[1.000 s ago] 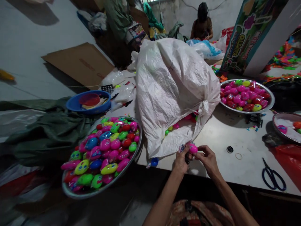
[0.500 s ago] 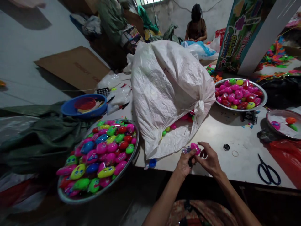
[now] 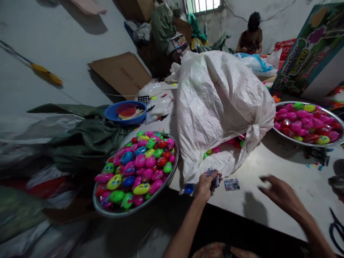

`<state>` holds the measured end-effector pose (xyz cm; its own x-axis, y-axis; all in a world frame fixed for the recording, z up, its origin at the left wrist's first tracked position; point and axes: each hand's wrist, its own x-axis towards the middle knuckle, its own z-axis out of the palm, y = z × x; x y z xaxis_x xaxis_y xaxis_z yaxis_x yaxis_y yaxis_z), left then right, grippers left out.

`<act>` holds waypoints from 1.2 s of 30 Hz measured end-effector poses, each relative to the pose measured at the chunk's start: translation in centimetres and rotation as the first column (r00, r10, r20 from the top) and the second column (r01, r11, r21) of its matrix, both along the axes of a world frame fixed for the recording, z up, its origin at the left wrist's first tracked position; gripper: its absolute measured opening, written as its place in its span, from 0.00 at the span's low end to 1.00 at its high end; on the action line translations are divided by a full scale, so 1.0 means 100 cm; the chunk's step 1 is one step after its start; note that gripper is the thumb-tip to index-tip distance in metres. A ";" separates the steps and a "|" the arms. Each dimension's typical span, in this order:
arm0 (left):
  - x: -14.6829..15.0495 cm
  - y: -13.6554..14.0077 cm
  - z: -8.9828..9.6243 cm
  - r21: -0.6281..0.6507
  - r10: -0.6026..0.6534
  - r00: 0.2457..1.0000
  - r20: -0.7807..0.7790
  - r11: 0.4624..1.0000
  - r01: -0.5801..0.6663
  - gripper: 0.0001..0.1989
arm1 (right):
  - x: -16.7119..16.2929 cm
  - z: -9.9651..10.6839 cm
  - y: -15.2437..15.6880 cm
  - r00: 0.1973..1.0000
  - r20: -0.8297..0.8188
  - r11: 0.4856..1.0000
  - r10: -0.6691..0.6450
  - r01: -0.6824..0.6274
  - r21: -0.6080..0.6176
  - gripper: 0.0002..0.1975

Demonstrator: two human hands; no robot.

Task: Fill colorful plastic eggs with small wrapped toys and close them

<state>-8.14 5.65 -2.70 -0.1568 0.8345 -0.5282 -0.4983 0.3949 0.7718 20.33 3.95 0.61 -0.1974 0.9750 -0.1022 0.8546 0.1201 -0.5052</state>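
Observation:
My left hand [image 3: 205,187] is closed around a small stack of printed cards [image 3: 215,182] at the table's front edge. Just to the right of it, a single printed card [image 3: 232,184] lies flat on the table. My right hand [image 3: 279,196] hovers over the white tabletop, apart from the left, its fingers stretched out and somewhat blurred, with nothing visible in them. Behind the left hand bulges a big white woven sack [image 3: 220,96], with colourful plastic eggs [image 3: 215,149] showing at its opening. A small blue cup-like piece [image 3: 189,189] sits at the table edge.
A large metal basin [image 3: 172,175] heaped with wrapped plastic eggs stands at the left. Another metal basin [image 3: 339,142] of eggs is at the right. Scissors [image 3: 335,229] lie at the right edge. A blue tub [image 3: 107,114] is behind, and a person [image 3: 249,37] sits at the back.
My right hand has moved away to the right from the left. The pink plastic egg is no longer seen in my hands. A card now lies on the table. The view has swung left.

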 end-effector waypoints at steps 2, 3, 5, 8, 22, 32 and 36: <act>0.000 0.000 -0.001 0.027 0.056 0.992 -0.108 0.998 -0.054 0.17 | -0.087 0.009 0.072 0.998 -0.017 0.997 0.066 -0.066 0.032 0.13; 0.000 0.000 -0.002 0.042 0.090 0.984 -0.154 0.996 -0.084 0.16 | -0.127 0.011 0.102 0.996 -0.019 0.996 0.084 -0.083 0.039 0.12; -0.002 0.000 -0.004 0.067 0.146 0.966 -0.214 0.989 -0.135 0.16 | -0.188 0.009 0.143 0.997 -0.019 0.996 0.078 -0.077 0.045 0.13; -0.007 0.000 -0.007 0.067 0.160 0.961 -0.227 0.987 -0.149 0.17 | -0.218 -0.003 0.163 0.998 -0.036 0.998 0.051 -0.050 0.044 0.14; 0.024 0.009 -0.001 -0.019 0.068 0.996 0.058 0.998 -0.067 0.16 | -0.117 -0.021 0.043 0.385 -0.851 0.846 -0.357 -0.253 -0.470 0.13; 0.033 0.000 0.001 0.067 0.138 0.982 -0.129 0.989 -0.130 0.14 | -0.119 -0.019 0.016 0.135 -0.879 0.884 -0.457 -0.046 -0.466 0.14; 0.031 0.000 -0.001 0.080 0.169 0.963 -0.210 0.985 -0.156 0.19 | -0.109 -0.012 0.018 0.198 -0.897 0.919 -0.395 0.100 -0.382 0.16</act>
